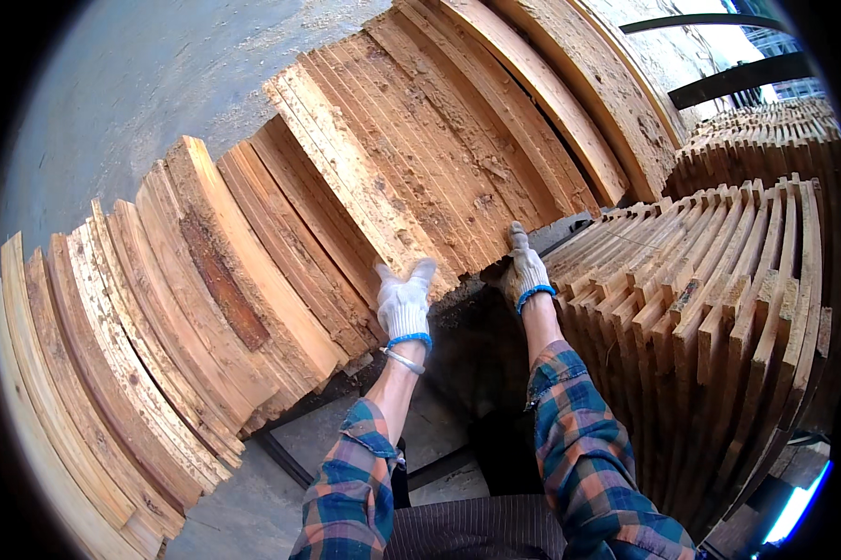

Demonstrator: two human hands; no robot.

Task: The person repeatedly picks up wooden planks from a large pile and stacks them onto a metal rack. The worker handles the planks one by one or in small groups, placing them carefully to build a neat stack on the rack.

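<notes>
Your left hand (405, 303) and right hand (527, 271) brace the leaning plank bundle (411, 159), fingers flat and open against its lower end, gripping nothing, so it stays tilted.

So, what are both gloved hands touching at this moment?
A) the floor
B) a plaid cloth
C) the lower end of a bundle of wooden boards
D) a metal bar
C: the left hand and the right hand, in white gloves, both press on the lower end of the bundle of wooden boards.
</notes>
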